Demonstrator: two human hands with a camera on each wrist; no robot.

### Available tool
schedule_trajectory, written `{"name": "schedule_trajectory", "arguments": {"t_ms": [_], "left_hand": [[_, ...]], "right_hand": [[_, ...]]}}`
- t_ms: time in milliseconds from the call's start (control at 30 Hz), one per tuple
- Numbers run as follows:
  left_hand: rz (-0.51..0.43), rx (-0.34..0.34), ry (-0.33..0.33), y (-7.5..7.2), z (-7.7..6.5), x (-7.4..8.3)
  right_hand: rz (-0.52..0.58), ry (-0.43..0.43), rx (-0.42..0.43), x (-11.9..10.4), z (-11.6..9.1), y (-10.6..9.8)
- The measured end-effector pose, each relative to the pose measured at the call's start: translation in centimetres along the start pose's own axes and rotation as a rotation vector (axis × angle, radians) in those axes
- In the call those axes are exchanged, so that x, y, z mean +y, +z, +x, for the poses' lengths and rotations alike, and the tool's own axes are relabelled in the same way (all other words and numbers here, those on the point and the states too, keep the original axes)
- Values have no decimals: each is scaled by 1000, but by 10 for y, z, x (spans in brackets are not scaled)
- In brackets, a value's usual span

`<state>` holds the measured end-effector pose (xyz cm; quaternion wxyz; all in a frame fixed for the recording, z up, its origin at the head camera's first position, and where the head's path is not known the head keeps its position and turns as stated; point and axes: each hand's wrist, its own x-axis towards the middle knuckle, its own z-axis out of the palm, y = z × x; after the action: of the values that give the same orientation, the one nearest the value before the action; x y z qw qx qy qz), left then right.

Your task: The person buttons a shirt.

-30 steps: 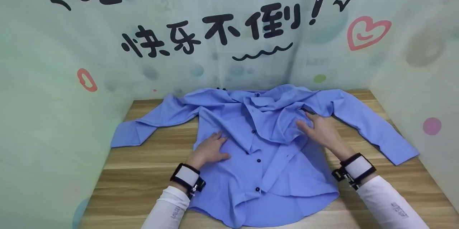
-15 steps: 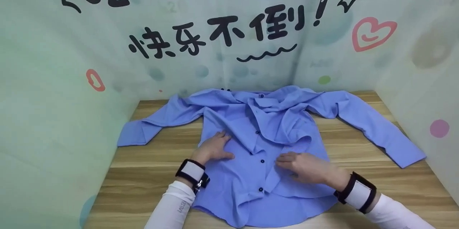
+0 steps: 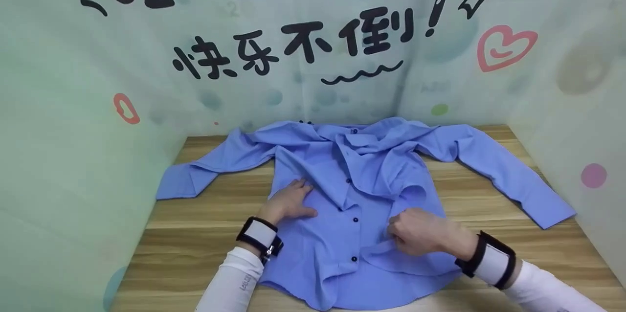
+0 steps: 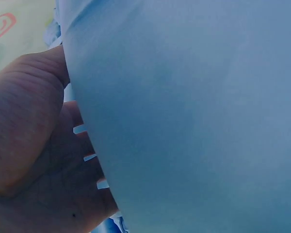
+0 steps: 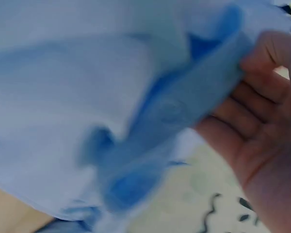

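Observation:
A blue long-sleeved button-up shirt (image 3: 323, 238) lies front up, rumpled, with both sleeves spread to the sides. My left hand (image 3: 288, 202) rests on the left part of its front, fingers straight. In the left wrist view a raised layer of blue cloth (image 4: 184, 121) hides those fingertips. Beside the dark buttons, my right hand (image 3: 418, 231) pinches the shirt's loose front edge. The right wrist view shows the button band (image 5: 184, 102) between the thumb and fingers, somewhat blurred.
A wood-grain table (image 3: 195, 248) lies beneath the shirt. Behind it hangs a pale green printed cloth (image 3: 274, 101) with dark lettering, and similar walls stand at left and right. The shirt's collar reaches close to the back cloth.
My right hand has come down from the upper right of the shirt toward its lower front and taken hold of the front edge, which is now lifted and bunched. The left hand stays in place.

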<state>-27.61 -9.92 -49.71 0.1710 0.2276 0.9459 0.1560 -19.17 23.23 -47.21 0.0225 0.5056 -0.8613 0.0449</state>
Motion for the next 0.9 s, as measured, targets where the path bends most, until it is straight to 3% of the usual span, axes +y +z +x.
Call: {"name": "schedule_trajectory", "arguments": {"t_ms": [100,200,333,400,467,533,633,733,833,900], "left_hand": [[7,-7,-1,-1,1,0],[10,-7,-10,-1,1,-1],[-1,0,-15,1,1,0],[-9,4,-9,2,0,1],[-18,10,-1,2,0,1],[-19,18,3,2,0,0],[-14,23,2,1,0,0],[-12,20,0,0,0,0],[-13,20,-5,-1,-1,0],[-10,26,0,-2,-1,-1]], "right_hand": [[31,80,-123,-23,-12,-21],[-13,61,-192,-44,-15,-25],[-79,-70,-110,-49,-8,-5],[-36,-104,-26,-41,-5,2],[29,-82,69,-26,-4,3],[101,-1,161,-7,-6,-4],[129,195,275,24,-15,-13],[145,368,247,50,-28,-16],[194,442,159,64,-36,-12],[223,473,143,67,-35,-10]]}}
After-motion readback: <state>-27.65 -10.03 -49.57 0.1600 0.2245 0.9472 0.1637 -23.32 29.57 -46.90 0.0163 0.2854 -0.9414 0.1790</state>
